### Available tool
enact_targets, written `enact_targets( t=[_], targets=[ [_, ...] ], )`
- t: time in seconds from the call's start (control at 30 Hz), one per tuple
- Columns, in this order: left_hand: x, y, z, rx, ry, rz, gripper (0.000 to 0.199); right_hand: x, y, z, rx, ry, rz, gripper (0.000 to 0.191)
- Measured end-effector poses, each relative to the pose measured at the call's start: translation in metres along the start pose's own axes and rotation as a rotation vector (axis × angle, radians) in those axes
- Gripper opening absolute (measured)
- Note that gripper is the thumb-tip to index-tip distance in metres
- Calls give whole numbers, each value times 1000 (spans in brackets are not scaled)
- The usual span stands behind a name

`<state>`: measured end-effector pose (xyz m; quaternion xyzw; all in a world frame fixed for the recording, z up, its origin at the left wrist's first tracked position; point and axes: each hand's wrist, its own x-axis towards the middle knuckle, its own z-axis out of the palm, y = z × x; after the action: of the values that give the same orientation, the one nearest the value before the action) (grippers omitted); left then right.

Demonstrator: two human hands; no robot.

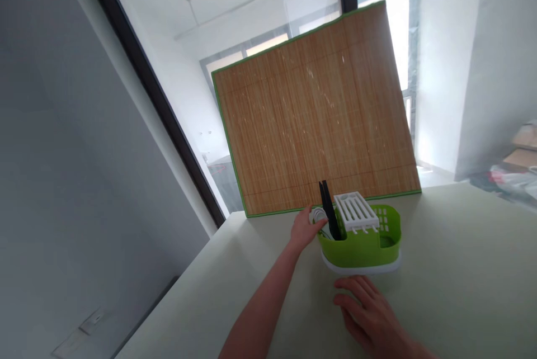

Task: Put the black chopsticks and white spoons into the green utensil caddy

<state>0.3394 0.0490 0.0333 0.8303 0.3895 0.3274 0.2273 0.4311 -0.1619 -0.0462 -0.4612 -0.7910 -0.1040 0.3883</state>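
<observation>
A bright green caddy [354,253] on a white base stands on the pale table. My left hand [304,227] is at the caddy's left end, with thumb and fingers on either side of a white looped utensil [320,216], perhaps a whisk. The utensil's lower part is hidden inside the caddy. Beside it, a long black utensil [329,211] leans upright in the same end. A white slatted rack [356,211] with small hooks lies tilted across the caddy's middle. My right hand [364,308] hovers in front of the caddy, fingers apart and loosely bent, holding nothing.
Behind the caddy, a bamboo mat [316,113] with green edging stands against a glass pane. A dark window frame [155,90] slants at the left, beside a grey wall [75,180]. Boxes and bags [522,157] lie beyond the glass at the right.
</observation>
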Motion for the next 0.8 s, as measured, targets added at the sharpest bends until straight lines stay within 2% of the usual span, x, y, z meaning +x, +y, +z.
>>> enact_targets(
  t=[0.13, 0.3, 0.57, 0.7, 0.8],
  targets=[
    [-8, 16, -5, 192, 62, 108, 33, -6, 2, -3, 22, 13, 42, 28],
    [-22, 39, -8, 417, 160, 190, 21, -2, -6, -5, 35, 62, 5, 28],
    [-22, 47, 0, 570, 5, 188, 28, -3, -9, 4, 53, 34, 21, 28],
    [-22, 46, 3, 533, -12, 229, 28, -5, -7, 7, 66, 0, 30, 27],
    [-23, 43, 7, 437, 30, 230, 30, -5, -8, 8, 79, -42, 37, 26]
  ],
)
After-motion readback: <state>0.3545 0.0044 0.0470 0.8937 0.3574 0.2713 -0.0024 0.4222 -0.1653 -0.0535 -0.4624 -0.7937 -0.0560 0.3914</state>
